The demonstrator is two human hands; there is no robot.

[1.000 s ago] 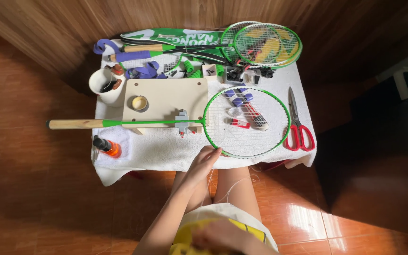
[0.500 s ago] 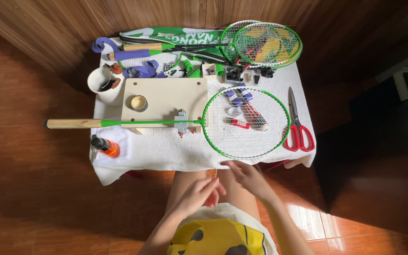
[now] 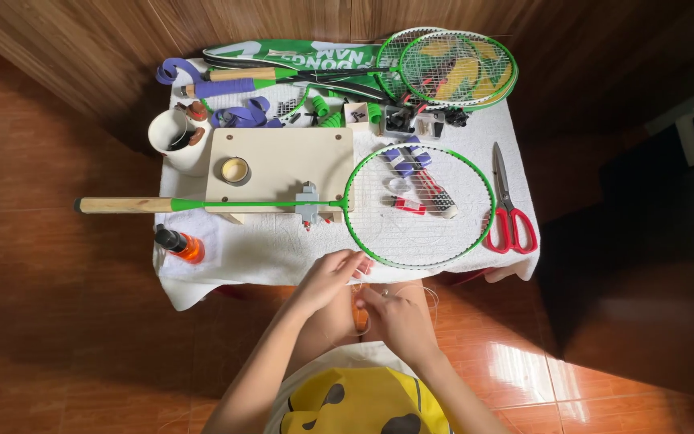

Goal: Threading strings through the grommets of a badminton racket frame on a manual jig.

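Both hands, left hand (image 3: 327, 277) and right hand (image 3: 395, 317), pinch thin string (image 3: 431, 297) at table edge (image 3: 234, 277); green racket (image 3: 419, 205) just beyond, scissors (image 3: 508, 209) right, orange bottle (image 3: 180, 243) left.

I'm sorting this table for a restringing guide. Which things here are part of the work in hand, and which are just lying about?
In hand:
left hand and right hand, pinching thin string
green racket, clamped on the wooden board

Lying about:
red scissors
white cup
tape roll
orange bottle
spare rackets
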